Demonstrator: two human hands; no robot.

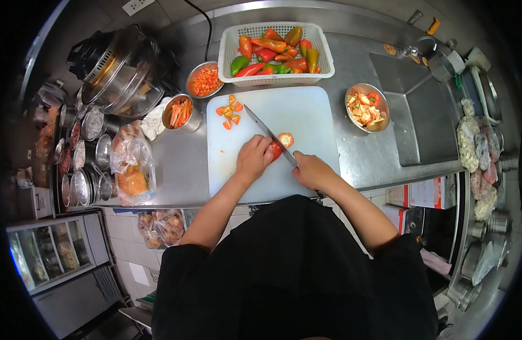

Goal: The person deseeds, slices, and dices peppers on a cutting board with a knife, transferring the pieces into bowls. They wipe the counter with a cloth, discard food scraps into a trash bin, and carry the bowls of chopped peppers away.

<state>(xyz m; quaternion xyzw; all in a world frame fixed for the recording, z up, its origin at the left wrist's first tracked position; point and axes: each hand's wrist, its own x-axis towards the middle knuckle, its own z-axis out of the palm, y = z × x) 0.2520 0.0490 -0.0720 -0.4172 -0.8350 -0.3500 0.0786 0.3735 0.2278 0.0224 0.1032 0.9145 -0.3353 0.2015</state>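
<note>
The left hand [253, 157] is pressing its fingers closed on a red pepper [276, 149] on the cutting board [306, 113] while the right hand [312, 170], fingers clamped on the knife [267, 133], is cutting it.

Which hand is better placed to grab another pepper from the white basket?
Probably the left hand. It only steadies the red pepper on the cutting board, while the right hand grips the knife. Both are about equally far from the basket.

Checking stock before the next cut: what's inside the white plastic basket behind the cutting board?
The white plastic basket holds whole small sweet peppers, red, orange and green, piled loosely. Any peppers lower in the pile, and most of the basket floor, are covered by the top ones.
</note>
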